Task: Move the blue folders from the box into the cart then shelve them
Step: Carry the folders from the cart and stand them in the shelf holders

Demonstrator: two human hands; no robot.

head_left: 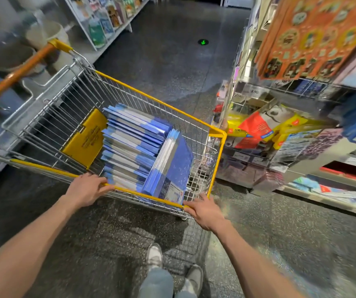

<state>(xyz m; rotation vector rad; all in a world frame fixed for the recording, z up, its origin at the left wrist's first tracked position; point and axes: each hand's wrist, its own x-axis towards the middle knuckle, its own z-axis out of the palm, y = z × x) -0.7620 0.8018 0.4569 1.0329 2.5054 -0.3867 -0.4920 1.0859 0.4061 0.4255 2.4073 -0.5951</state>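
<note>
Though the shelves [314, 181] at the right are smeared with blur and the orange handle [22, 69] is cut off at the left edge, the left hand [86, 190] and right hand [205, 214] plainly curl round the yellow rim of the wire cart [151, 97]. Inside it the blue folders [129, 143] lie stacked, glossy flat rectangles, with several leaning upright beside the pile.

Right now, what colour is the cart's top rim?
Yellow; the cart rim shows best in the head view.

cart [217, 134] open on top — shelves [280, 147] crowd its right side.
</note>
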